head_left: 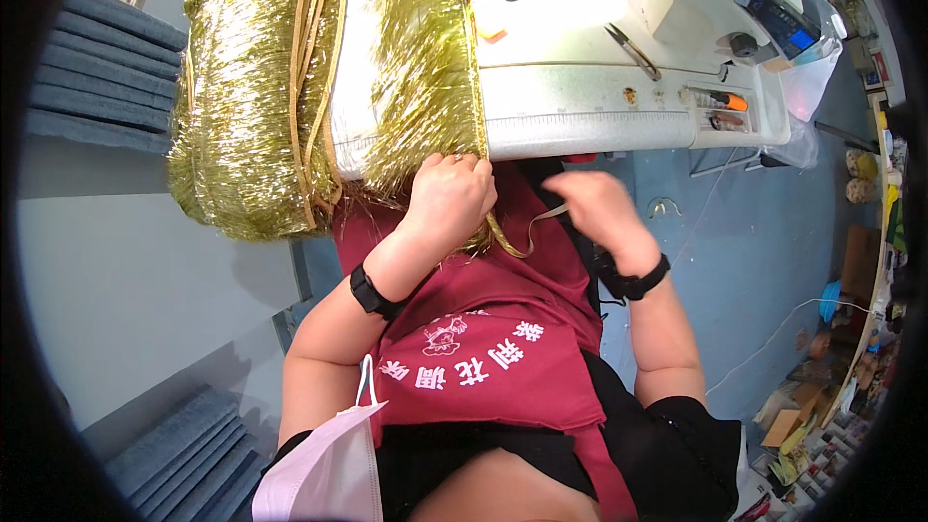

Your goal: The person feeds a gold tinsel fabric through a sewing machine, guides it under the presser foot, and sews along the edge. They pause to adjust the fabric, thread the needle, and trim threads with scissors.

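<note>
Person sat at a white sewing machine (pixel 619 87) w/ a heap of gold tinsel fringe (pixel 242 106) filling the upper left of frame. Left hand (pixel 449 195), centre frame, clenched the fringe's edge at the table lip. Right hand (pixel 601 208), just beside it & blurred, pinched a thin gold ribbon (pixel 532 232) looping between both hands over a red apron (pixel 483 329).

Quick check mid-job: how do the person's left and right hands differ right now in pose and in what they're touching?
The left hand is closed, knuckles up, pressed on the shiny gold tinsel fringe at the white sewing machine table's edge. The right hand sits lower, off the table over the dark red apron, blurred, pinching a thin pale ribbon strip. Both wear black wristbands.
</note>
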`<state>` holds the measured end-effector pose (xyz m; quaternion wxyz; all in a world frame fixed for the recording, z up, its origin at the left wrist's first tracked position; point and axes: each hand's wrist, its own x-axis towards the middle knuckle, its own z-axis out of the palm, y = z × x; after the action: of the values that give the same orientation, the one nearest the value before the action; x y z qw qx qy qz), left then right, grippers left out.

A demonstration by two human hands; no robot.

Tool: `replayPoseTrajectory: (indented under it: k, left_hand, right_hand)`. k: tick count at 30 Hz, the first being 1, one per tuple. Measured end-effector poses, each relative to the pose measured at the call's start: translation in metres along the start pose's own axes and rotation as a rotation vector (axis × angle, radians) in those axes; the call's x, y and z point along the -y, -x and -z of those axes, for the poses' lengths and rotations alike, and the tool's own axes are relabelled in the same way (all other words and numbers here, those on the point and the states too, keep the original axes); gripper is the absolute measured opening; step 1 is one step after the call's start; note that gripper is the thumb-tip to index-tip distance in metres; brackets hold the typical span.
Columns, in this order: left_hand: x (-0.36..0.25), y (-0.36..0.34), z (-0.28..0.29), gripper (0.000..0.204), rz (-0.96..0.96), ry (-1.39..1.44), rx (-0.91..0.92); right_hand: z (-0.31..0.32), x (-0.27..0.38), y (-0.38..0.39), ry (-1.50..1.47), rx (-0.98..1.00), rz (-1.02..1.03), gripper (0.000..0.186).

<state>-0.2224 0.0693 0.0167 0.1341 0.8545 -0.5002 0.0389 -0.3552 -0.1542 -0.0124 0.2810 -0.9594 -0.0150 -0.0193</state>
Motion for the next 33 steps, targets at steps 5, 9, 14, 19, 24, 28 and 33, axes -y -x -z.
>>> replayPoseTrajectory:
  k: [5,9,14,19,24,28,33]
  left_hand:
    - [-0.004,0.003,0.002,0.019,0.011,-0.023,-0.03]
    - [-0.009,0.005,0.012,0.02,0.011,-0.007,-0.098]
    - [-0.012,0.004,0.02,0.02,-0.022,0.027,-0.174]
    - [-0.009,0.0,0.018,0.018,-0.084,0.065,-0.213]
    - [-0.006,0.001,0.019,0.018,-0.096,0.063,-0.219]
    - [-0.005,0.001,0.018,0.018,-0.087,0.083,-0.202]
    - [-0.005,0.001,0.016,0.019,-0.092,0.09,-0.198]
  right_hand:
    - [0.012,0.01,-0.017,0.047,-0.422,0.115,0.024]
    - [-0.003,0.033,-0.051,0.091,-0.506,0.246,0.033]
    - [-0.021,0.043,-0.077,0.01,-0.53,0.29,0.043]
    - [-0.029,0.039,-0.086,0.048,-0.581,0.353,0.04]
    - [-0.032,0.034,-0.085,0.037,-0.63,0.404,0.035]
    - [-0.036,0.033,-0.086,0.039,-0.642,0.419,0.036]
    - [-0.039,0.031,-0.086,0.056,-0.647,0.42,0.034]
